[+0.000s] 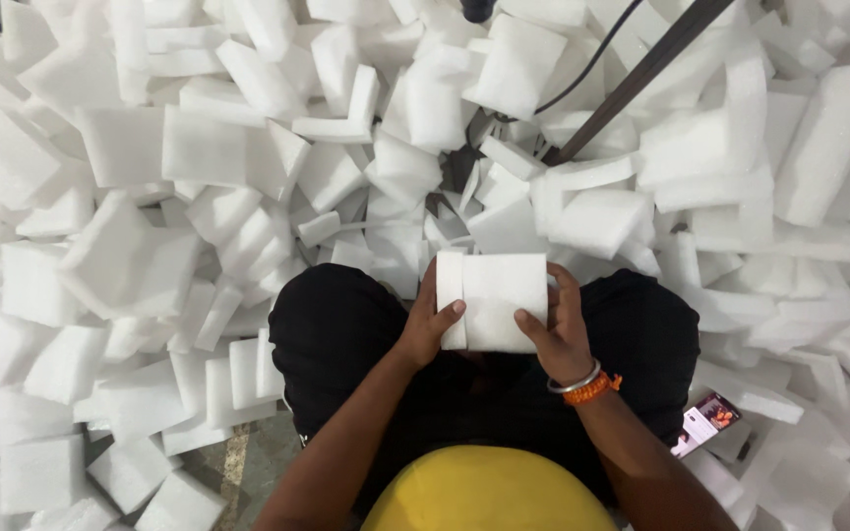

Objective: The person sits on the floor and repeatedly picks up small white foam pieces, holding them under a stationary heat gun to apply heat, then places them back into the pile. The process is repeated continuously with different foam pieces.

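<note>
Here, just below the middle of the frame, both hands hold a white foam block (492, 300) over the lap. The left hand (428, 329) grips its left edge, thumb on top. The right hand (555, 329) grips its right side, thumb pressed on the front. A silver bangle and orange thread (587, 384) sit on the right wrist. White foam pieces (150, 197) lie piled all around, and a dark rod (632, 84) slants across the upper right
</note>
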